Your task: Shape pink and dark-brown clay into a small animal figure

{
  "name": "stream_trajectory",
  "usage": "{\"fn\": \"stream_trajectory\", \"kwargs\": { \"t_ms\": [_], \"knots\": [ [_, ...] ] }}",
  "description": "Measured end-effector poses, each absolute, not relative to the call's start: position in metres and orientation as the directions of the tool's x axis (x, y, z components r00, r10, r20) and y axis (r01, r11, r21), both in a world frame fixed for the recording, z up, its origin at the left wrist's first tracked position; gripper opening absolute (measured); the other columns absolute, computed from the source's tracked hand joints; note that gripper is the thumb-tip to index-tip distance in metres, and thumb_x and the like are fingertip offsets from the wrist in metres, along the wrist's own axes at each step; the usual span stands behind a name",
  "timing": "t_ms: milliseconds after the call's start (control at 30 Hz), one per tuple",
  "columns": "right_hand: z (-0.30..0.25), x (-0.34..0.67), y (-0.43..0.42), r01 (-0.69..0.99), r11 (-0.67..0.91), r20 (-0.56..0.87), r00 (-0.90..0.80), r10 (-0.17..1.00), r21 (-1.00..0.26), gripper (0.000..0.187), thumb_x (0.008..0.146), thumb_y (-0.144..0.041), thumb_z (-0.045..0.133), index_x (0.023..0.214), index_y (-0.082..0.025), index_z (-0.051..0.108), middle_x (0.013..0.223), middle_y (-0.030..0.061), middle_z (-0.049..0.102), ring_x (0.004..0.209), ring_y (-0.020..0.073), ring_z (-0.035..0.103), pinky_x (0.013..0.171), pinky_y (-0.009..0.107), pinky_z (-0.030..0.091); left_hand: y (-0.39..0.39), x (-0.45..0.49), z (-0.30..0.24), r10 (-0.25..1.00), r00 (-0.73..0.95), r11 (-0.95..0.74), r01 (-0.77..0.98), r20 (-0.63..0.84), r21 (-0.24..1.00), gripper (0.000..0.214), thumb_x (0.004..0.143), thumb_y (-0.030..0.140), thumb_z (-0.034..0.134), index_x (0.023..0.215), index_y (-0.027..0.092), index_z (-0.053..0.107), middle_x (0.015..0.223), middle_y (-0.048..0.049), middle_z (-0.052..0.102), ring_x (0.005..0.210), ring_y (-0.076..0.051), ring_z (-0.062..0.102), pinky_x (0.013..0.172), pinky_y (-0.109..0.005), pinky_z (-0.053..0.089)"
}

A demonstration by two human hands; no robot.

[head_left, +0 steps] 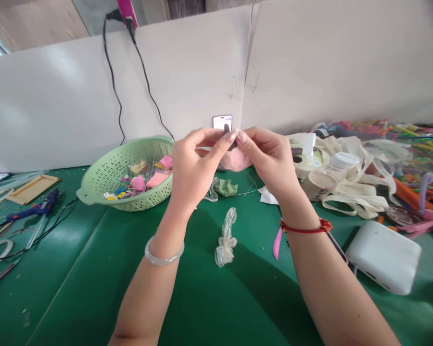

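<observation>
My left hand (197,163) and my right hand (269,156) are raised together above the middle of the table. Between their thumbs and fingertips they pinch a small black piece (227,129) that looks like soft clay. Just below it shows a pale pink lump (235,159), partly hidden by my fingers; whether it is held or rests on something, I cannot tell. Beyond the hands a crumpled green piece (226,188) lies on the table. Nearer to me is a twisted clear plastic wrap (226,240).
A green basket (94,175) with small colourful pieces stands at left, beside a blue glue gun (36,209). A phone (222,121) leans on the white partition (187,72). At right are a pink plastic knife (277,244), a white box (384,257) and a lidded jar (342,168).
</observation>
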State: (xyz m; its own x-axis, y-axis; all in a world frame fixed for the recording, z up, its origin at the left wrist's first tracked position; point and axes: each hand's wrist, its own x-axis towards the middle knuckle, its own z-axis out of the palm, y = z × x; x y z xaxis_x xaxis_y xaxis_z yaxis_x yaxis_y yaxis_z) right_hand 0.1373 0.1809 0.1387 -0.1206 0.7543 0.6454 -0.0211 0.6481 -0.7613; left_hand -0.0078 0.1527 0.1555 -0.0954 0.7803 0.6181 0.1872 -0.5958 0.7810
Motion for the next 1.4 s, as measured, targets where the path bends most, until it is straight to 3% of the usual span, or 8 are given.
{"fn": "stream_trajectory", "kwargs": {
  "t_ms": [267, 400, 700, 967, 1200, 1400],
  "knots": [
    [0.139, 0.1355, 0.1832, 0.003, 0.688, 0.685, -0.087, 0.723, -0.726, 0.045, 0.092, -0.059, 0.062, 0.072, -0.02, 0.063, 0.063, -0.0028, 0.044, 0.057, 0.008, 0.042, 0.049, 0.024, 0.034, 0.1534, -0.0072, 0.156, 0.79, -0.094, -0.592, 0.143, 0.606, 0.793, 0.027, 0.092, 0.047, 0.067, 0.083, 0.023, 0.075, 0.085, -0.0014, 0.077, 0.088, -0.016, 0.072, 0.075, -0.028, 0.057],
    [0.138, 0.1351, 0.1836, 0.011, 0.686, 0.681, -0.112, 0.724, -0.728, 0.044, 0.092, -0.06, 0.061, 0.074, -0.02, 0.064, 0.065, -0.0027, 0.046, 0.059, 0.008, 0.044, 0.051, 0.023, 0.035, 0.1538, -0.0067, 0.1549, 0.773, -0.099, -0.61, 0.159, 0.627, 0.776, 0.022, 0.089, 0.046, 0.072, 0.089, 0.024, 0.076, 0.09, -0.0019, 0.078, 0.089, -0.017, 0.073, 0.073, -0.028, 0.058],
    [0.1364, 0.1308, 0.181, 0.034, 0.674, 0.67, -0.079, 0.738, -0.738, 0.043, 0.09, -0.059, 0.064, 0.076, -0.019, 0.066, 0.068, -0.0018, 0.053, 0.063, 0.0082, 0.047, 0.055, 0.023, 0.04, 0.1555, -0.0045, 0.1518, 0.761, -0.162, -0.596, 0.207, 0.628, 0.776, 0.034, 0.088, 0.054, 0.069, 0.076, 0.022, 0.073, 0.077, -0.0029, 0.075, 0.074, -0.016, 0.069, 0.064, -0.029, 0.055],
    [0.1389, 0.1306, 0.1795, 0.026, 0.65, 0.646, -0.087, 0.759, -0.76, 0.042, 0.088, -0.062, 0.065, 0.08, -0.021, 0.071, 0.066, 0.0, 0.056, 0.066, 0.0121, 0.054, 0.055, 0.025, 0.042, 0.1595, -0.0016, 0.1478, 0.781, -0.179, -0.578, 0.155, 0.598, 0.801, 0.029, 0.089, 0.052, 0.069, 0.084, 0.024, 0.075, 0.086, -0.0035, 0.078, 0.082, -0.017, 0.072, 0.07, -0.03, 0.057],
    [0.1409, 0.1339, 0.1778, -0.001, 0.643, 0.636, -0.149, 0.757, -0.766, 0.038, 0.088, -0.06, 0.067, 0.085, -0.022, 0.073, 0.07, 0.0016, 0.061, 0.069, 0.0143, 0.058, 0.056, 0.028, 0.046, 0.1595, -0.0069, 0.1483, 0.769, -0.189, -0.589, 0.164, 0.611, 0.791, 0.036, 0.089, 0.057, 0.066, 0.078, 0.024, 0.075, 0.08, -0.0026, 0.077, 0.082, -0.018, 0.072, 0.071, -0.032, 0.057],
    [0.142, 0.1322, 0.1761, -0.008, 0.642, 0.637, -0.128, 0.76, -0.767, 0.035, 0.087, -0.056, 0.071, 0.085, -0.022, 0.072, 0.072, 0.0019, 0.06, 0.072, 0.0149, 0.058, 0.058, 0.028, 0.046, 0.1592, -0.0073, 0.1479, 0.738, -0.214, -0.612, 0.188, 0.64, 0.769, 0.028, 0.088, 0.052, 0.071, 0.084, 0.024, 0.077, 0.085, -0.0037, 0.078, 0.078, -0.017, 0.072, 0.071, -0.031, 0.057]
  ]
}}
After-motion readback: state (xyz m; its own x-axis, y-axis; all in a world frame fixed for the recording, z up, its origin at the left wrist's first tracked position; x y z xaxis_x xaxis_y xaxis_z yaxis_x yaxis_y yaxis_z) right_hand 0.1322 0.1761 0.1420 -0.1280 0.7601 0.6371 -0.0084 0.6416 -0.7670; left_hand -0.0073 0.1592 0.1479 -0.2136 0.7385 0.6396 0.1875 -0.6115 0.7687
